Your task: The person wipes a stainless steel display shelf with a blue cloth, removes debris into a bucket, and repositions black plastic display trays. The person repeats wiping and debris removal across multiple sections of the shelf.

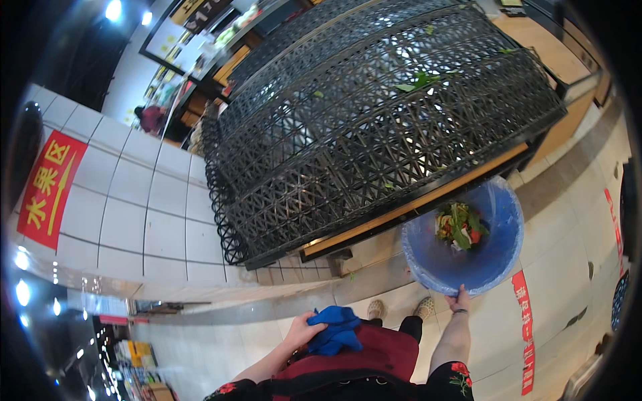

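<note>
My left hand is closed on a crumpled blue cloth, held in front of the dark red apron. With my right hand I grip the near rim of a round blue bin. A clear plastic liner covers its inside, and vegetable scraps, green leaves and red pieces among them, lie in it. Beyond both hands stands a display rack with black lattice plastic panels. Some loose green leaves rest on the panels.
A wooden strip runs along the rack's front edge, beside the bin. A white tiled wall with a red sign stands at left. Red floor strips bear writing. Another person is far off at upper left.
</note>
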Demonstrator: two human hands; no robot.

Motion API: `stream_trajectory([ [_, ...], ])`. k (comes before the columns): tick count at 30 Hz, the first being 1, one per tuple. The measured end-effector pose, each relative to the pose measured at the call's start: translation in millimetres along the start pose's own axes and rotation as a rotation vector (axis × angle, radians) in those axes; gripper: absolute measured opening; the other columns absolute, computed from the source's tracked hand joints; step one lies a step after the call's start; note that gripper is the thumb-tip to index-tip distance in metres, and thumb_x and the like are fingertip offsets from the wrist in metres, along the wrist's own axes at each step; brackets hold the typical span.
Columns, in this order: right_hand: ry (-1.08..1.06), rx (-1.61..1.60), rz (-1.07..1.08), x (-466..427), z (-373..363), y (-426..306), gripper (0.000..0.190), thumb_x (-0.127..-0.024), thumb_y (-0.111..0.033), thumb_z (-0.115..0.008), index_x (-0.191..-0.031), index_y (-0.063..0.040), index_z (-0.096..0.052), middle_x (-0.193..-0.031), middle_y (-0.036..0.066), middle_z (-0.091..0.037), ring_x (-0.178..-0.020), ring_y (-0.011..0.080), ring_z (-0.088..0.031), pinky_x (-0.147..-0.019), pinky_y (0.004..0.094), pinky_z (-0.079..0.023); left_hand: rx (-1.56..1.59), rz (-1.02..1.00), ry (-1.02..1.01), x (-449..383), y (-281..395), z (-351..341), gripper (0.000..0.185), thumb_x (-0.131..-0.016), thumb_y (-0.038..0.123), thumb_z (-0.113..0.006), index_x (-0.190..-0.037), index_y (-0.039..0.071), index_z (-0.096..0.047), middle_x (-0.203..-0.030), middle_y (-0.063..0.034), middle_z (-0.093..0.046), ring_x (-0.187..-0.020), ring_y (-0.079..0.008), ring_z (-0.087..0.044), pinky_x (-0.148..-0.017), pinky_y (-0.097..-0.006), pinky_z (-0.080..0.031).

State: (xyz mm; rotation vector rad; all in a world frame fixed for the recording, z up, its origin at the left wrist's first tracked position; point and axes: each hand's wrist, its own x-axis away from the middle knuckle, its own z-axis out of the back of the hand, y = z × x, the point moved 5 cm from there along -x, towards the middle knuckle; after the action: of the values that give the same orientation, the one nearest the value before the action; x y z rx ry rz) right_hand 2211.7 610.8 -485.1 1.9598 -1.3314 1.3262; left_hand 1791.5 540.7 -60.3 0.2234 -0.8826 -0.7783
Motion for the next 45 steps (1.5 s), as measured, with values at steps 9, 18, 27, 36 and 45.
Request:
stream_trajectory([
  [9,0.415,0.999,0.839,83,-104,-245,0.053,-0.087,-0.028,-0.070,-0.125,0.005,-0.053,-0.115,0.015,-0.062,-0.102,0.0209,-0.060,-0.090,0.0325,-0.047,0.790,-0.103,-0.100,10,131,32,0.026,-0.071,0.006,-0.077,-0.093,0.002,-0.065,-0.096,-0.0063,-0.064,-0.090,-0.0154,-0.059,-0.083,-0.0291,-0.046],
  [18,-0.194,0.761,1.606,275,-464,-296,0.028,-0.091,-0.016,-0.065,-0.114,0.000,-0.060,-0.107,0.006,-0.064,-0.099,0.0124,-0.058,-0.087,0.0277,-0.047,0.751,-0.585,-0.052,-72,243,132,0.032,-0.071,0.017,-0.076,-0.095,0.004,-0.061,-0.105,-0.0063,-0.058,-0.101,-0.0181,-0.057,-0.087,-0.0315,-0.046],
  [27,0.068,2.088,1.355,199,-703,-250,0.090,-0.067,-0.056,-0.079,-0.128,0.002,-0.047,-0.123,0.022,-0.058,-0.114,0.0352,-0.057,-0.095,0.0395,-0.047,-0.208,-1.155,0.530,-264,390,185,0.034,-0.084,0.021,-0.069,-0.113,0.005,-0.060,-0.108,-0.0110,-0.060,-0.100,-0.0314,-0.058,-0.079,-0.0396,-0.051],
  [36,0.401,2.358,1.403,122,-709,-234,0.062,-0.064,-0.048,-0.081,-0.098,-0.003,-0.056,-0.098,0.017,-0.066,-0.089,0.0335,-0.065,-0.076,0.0398,-0.053,-0.527,-1.352,0.724,-346,441,185,0.027,-0.070,0.024,-0.076,-0.092,0.014,-0.064,-0.084,-0.0016,-0.051,-0.082,-0.0212,-0.053,-0.066,-0.0347,-0.042],
  [45,0.249,1.860,1.281,153,-737,-296,0.021,-0.079,-0.023,-0.072,-0.089,-0.006,-0.064,-0.086,0.013,-0.068,-0.077,0.0259,-0.066,-0.072,0.0354,-0.052,-0.499,-1.440,0.724,-350,441,191,0.018,-0.073,0.023,-0.073,-0.088,0.015,-0.070,-0.077,0.0016,-0.049,-0.074,-0.0181,-0.051,-0.060,-0.0315,-0.040],
])
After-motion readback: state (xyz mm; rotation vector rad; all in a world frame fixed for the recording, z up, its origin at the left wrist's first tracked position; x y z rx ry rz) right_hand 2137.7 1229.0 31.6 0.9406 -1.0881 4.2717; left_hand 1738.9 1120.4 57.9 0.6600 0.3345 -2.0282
